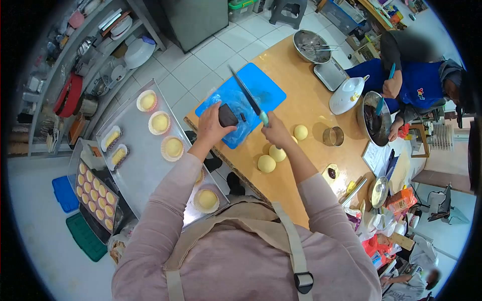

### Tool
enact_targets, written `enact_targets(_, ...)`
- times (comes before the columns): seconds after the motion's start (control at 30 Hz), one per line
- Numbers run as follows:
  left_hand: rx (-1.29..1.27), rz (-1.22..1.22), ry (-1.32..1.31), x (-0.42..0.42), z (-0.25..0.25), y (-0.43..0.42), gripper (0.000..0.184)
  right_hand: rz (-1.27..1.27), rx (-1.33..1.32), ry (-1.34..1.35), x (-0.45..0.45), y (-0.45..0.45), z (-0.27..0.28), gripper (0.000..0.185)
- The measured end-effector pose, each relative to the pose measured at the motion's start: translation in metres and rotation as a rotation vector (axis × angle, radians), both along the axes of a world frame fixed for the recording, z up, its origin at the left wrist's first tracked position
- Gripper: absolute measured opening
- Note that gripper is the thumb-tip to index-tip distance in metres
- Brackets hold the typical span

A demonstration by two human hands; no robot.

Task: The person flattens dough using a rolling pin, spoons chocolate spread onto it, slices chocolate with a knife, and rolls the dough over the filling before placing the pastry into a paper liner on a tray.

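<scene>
A dark brown block (227, 116) sits on the blue cutting board (268, 88), which has crumpled clear plastic (228, 106) over part of it. My left hand (211, 125) grips the block with thumb and fingers around its sides. In my right hand (276, 130) is the pale green handle of a long knife (244, 90); its blade points away over the board, to the right of the block. A small dark piece (243, 117) lies between block and knife. Several pale yellow dough balls (266, 164) rest on the wooden table (296, 188) beside my right forearm.
At left, a metal tray (135, 165) holds cupcake cases (160, 123). Beyond my right hand are a metal ring (333, 136), a white mixer (347, 95) and a steel bowl (312, 46). A co-worker (422, 85) stirs dark mixture in another bowl (374, 119).
</scene>
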State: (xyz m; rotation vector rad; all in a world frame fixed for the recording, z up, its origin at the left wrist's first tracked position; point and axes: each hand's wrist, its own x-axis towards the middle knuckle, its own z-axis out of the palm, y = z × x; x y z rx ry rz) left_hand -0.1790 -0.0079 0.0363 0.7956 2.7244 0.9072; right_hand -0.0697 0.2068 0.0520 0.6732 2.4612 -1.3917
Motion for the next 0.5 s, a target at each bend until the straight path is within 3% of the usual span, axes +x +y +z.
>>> enact_targets(0.03, -0.002, 0.012, 0.045, 0.000, 0.004, 0.000, 0.101, 0.080, 0.155, 0.162, 0.007, -0.012, -0.003, 0.029)
enact_targets(0.13, 0.122, 0.012, 0.180, -0.014, 0.006, -0.005, 0.106, 0.124, 0.319, 0.084, 0.016, -0.046, 0.006, 0.030)
enact_targets(0.23, 0.035, -0.027, 0.221, -0.024, 0.007, -0.014, 0.104, 0.197, 0.479, -0.095, 0.019, -0.065, 0.025, 0.033)
enact_targets(0.5, 0.166, -0.091, 0.299, -0.084, 0.009, 0.018, 0.065, 0.210, 0.485, -0.011, 0.028, -0.069, 0.007, 0.028)
